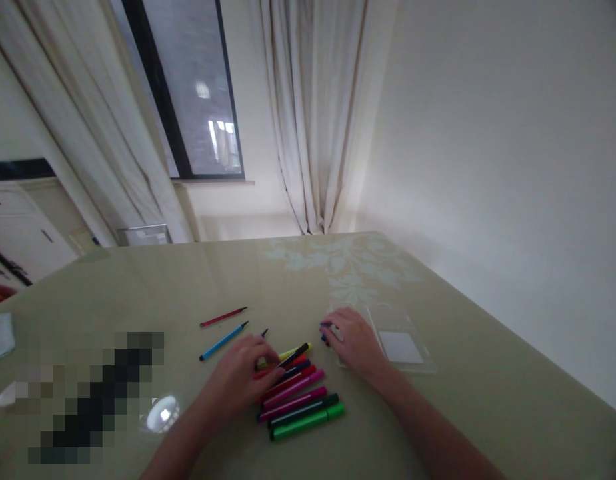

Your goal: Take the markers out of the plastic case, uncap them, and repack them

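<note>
Markers (293, 390) lie on the table (153, 287), beginning at left with a thin red marker (223, 317) and a blue marker (223, 342), both apart from the rest. Next comes the left hand (243, 371) — fingers curled, thumb and forefinger nearly together, pinching a black marker (296, 356) over the far end of a slanting row. That row runs down to a bright green marker (307, 422). Rightmost, the right hand (355, 343) is half closed beside a clear plastic case (413, 368), fingertips at a small blue item (323, 325) — mostly hidden, so I cannot tell whether it is gripped.
</note>
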Tool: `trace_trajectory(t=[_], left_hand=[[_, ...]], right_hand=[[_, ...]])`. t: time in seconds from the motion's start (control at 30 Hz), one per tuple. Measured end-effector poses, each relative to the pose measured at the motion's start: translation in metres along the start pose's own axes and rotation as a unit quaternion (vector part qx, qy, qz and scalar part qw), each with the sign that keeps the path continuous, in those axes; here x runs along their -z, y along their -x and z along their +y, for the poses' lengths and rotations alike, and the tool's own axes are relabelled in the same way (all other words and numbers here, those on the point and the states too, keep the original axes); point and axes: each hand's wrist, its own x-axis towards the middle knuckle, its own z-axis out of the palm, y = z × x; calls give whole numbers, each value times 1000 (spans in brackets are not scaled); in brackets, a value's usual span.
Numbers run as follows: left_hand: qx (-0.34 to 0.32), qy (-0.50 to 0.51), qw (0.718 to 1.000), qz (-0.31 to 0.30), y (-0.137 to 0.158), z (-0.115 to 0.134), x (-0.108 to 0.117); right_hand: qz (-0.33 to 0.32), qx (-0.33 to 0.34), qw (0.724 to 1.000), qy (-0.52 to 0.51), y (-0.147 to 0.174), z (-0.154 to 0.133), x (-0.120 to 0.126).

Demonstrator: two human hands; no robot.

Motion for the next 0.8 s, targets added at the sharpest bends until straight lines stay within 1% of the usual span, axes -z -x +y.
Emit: trace_trajectory(t=[0.03,0.1,0.17,0.23,0.3,0.37,0.53,0.63,0.7,0.8], left_hand=[[9,2,1000,3,0,-3,3],[41,-6,999,30,-1,-11,10],[76,-30,994,68,-1,-23,15],[106,-57,989,90,0,-34,18],[120,-73,986,85,0,-42,18],[120,-82,987,66,1,-43,18],[115,-116,986,42,3,-34,15],[104,-112,987,57,2,-31,14],[95,-77,990,74,1,-28,13],[76,-1,993,87,-3,-20,11]], right_hand=[[-22,5,999,38,0,-1,0],[-54,11,994,90,1,-6,-1],[-69,22,991,114,3,-9,-2],[-76,38,990,115,4,-11,-5],[-79,51,990,103,5,-11,-9],[-85,55,990,95,5,-11,-12],[-88,43,991,96,4,-13,-16],[-75,27,994,75,3,-11,-16],[-54,9,998,41,3,-10,-15],[-3,-6,997,-77,3,-11,-10]])
